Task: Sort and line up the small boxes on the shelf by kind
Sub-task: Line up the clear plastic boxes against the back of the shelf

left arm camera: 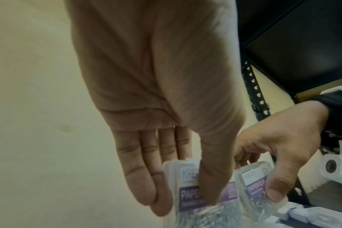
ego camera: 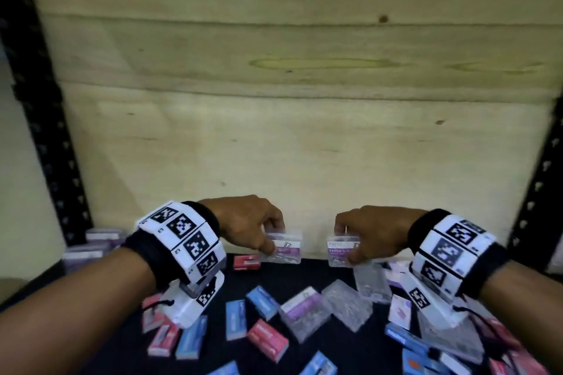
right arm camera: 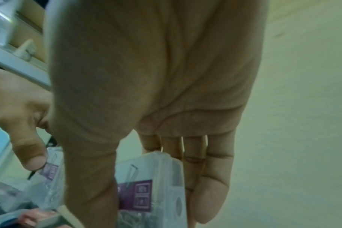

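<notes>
Nearest the camera, the loose scatter of red, blue and clear boxes [ego camera: 265,326] lay on the dark shelf [ego camera: 323,271] below both wrists. Beyond it the left hand [ego camera: 243,222] pinched one clear paper-clip box [ego camera: 285,248] upright, thumb in front and fingers behind. The right hand [ego camera: 374,231] clamped a matching box [ego camera: 339,253] the same way, just beside it, their long axes running in one line along the plywood back wall [ego camera: 304,131], a small gap between.

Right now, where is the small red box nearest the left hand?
In the head view, the red box lies at the shelf's back, directly left of the paper clip box gripped by the left hand.
</notes>
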